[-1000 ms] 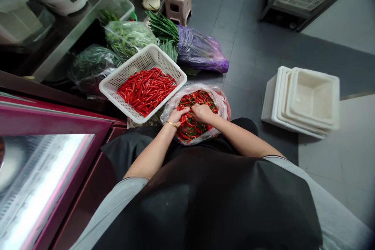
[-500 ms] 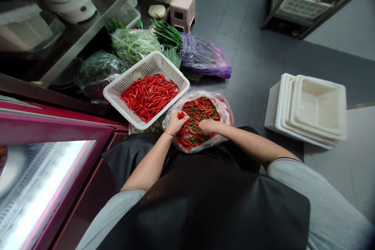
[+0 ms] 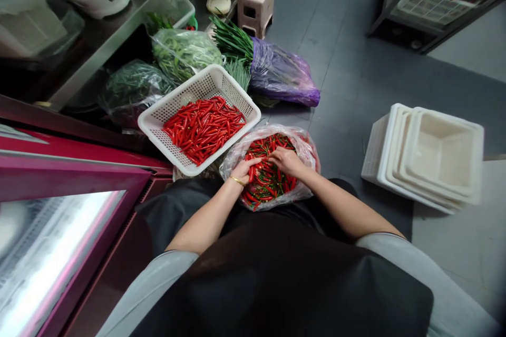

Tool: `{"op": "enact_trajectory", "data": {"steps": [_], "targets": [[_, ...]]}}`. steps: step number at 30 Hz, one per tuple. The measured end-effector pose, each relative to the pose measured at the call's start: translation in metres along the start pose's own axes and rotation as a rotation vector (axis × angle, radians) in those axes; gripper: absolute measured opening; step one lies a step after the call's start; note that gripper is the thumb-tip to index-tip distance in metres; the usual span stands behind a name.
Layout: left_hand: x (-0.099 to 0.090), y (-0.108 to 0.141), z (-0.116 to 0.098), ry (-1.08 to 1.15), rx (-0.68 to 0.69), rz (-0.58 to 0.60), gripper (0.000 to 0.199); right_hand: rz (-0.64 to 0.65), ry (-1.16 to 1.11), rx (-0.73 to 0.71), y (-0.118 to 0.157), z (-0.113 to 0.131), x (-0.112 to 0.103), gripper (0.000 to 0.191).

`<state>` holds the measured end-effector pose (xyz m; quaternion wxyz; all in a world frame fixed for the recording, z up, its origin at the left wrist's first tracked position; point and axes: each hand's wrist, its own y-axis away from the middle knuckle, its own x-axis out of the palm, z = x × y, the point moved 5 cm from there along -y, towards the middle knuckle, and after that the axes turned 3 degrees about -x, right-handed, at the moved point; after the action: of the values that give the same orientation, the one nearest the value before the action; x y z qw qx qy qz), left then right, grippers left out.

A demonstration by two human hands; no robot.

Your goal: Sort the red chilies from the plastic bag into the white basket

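Observation:
A clear plastic bag sits open at my lap, full of red chili peppers with green stems. Over its left side, my left hand is closed around some red chilies, which show at its fingers. My right hand meets it from the right, fingertips pinched close to the left thumb; a chili or stem seems to be between them, though too small to make out fully. Left of the bag, a white perforated basket holds a heap of red chilies that look stemless.
Bagged greens and a purple-wrapped bundle of green stalks lie behind the basket. A pink stool stands beyond. Stacked white baskets are at right; a metal shelf and a lit glass-front cabinet are at left.
My right hand has risen out of the chilies and come up to my left hand's fingers. The left hand has turned and shifted slightly right and down. The view has moved a little.

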<state>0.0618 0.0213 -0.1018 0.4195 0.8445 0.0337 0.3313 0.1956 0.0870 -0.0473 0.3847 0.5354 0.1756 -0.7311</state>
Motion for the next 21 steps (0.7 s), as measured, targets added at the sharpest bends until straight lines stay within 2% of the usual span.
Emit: {"op": "enact_trajectory", "data": {"steps": [2, 3, 7, 9, 11, 13, 14, 16, 18, 21], "targets": [[0.005, -0.003, 0.002, -0.073, 0.041, 0.009, 0.021, 0.021, -0.046, -0.013, 0.013, 0.006, 0.006, 0.028], [0.006, -0.003, 0.001, -0.145, 0.106, -0.008, 0.020, 0.048, -0.042, 0.004, 0.016, 0.007, 0.010, 0.029], [0.014, 0.013, -0.020, -0.550, 0.546, -0.085, 0.009, 0.237, 0.016, 0.084, 0.007, 0.013, 0.015, 0.034], [0.013, 0.024, -0.034, -0.634, 0.665, -0.107, 0.008, 0.358, 0.065, 0.125, -0.005, 0.016, 0.012, 0.035], [0.003, 0.030, -0.049, -0.552, 0.631, -0.145, 0.008, 0.354, 0.145, 0.158, -0.023, 0.018, 0.002, 0.039], [-0.010, 0.032, -0.059, -0.383, 0.519, -0.158, 0.012, 0.231, 0.218, 0.151, -0.046, 0.020, -0.007, 0.046], [-0.015, 0.031, -0.062, -0.303, 0.463, -0.149, 0.014, 0.177, 0.241, 0.135, -0.056, 0.021, -0.008, 0.046], [-0.021, 0.029, -0.061, -0.196, 0.373, -0.111, 0.018, 0.158, 0.253, 0.092, -0.071, 0.018, -0.002, 0.039], [-0.023, 0.025, -0.052, -0.150, 0.303, -0.075, 0.021, 0.190, 0.229, 0.067, -0.072, 0.007, 0.007, 0.037], [-0.020, 0.016, -0.030, -0.131, 0.195, -0.060, 0.021, 0.153, 0.156, 0.055, -0.047, -0.017, 0.009, 0.036]]}}
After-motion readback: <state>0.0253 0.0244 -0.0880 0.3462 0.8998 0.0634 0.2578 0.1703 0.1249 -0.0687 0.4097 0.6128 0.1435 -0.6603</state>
